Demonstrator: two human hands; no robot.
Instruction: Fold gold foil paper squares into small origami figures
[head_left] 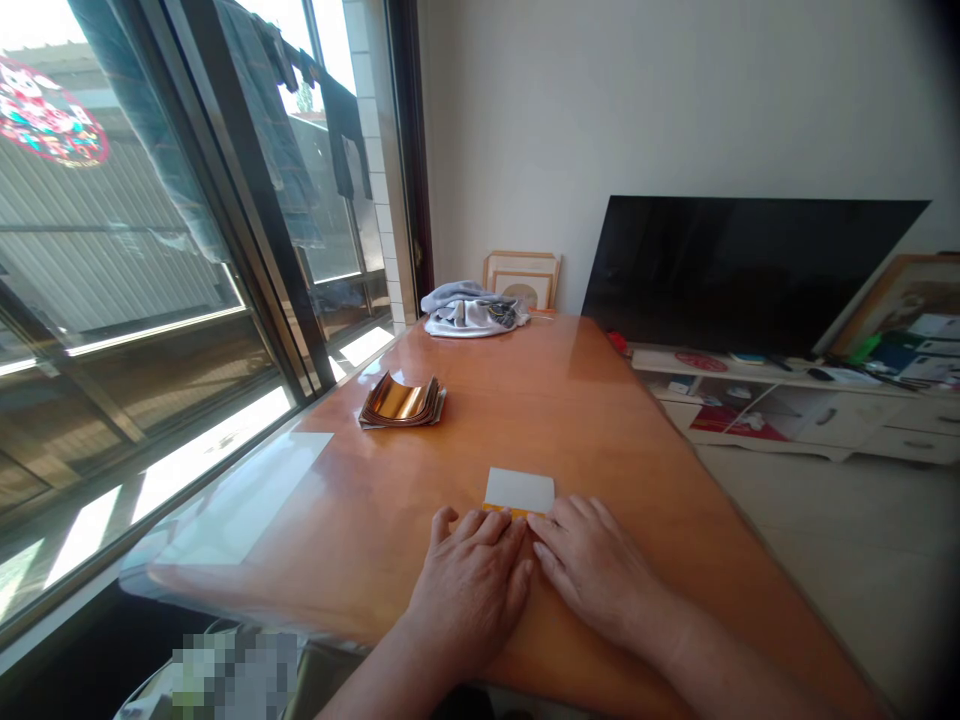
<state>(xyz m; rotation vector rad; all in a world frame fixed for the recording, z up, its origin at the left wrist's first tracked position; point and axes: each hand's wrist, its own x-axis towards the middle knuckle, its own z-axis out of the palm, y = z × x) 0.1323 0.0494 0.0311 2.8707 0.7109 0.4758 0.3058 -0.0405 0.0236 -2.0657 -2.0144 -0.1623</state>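
A small sheet of gold foil paper (521,488) lies on the table with its pale side up. Along its near edge runs a narrow gold strip, folded over. My left hand (474,575) has its curled fingertips pressed onto the left part of this fold, its thumb bent to the side. On the right part, the fingers of my right hand (592,570) press down close together, fingertips almost meeting those of the left. My hands cover part of the near edge. Farther off to the left rests a curved stack of gold foil sheets (403,402).
The wooden table (540,400) has a glossy clear cover. A bundle of grey cloth (472,310) sits at its far end, before framed pictures (523,275). Windows line the left side. A large television (742,275) stands on a white cabinet (832,415) to the right.
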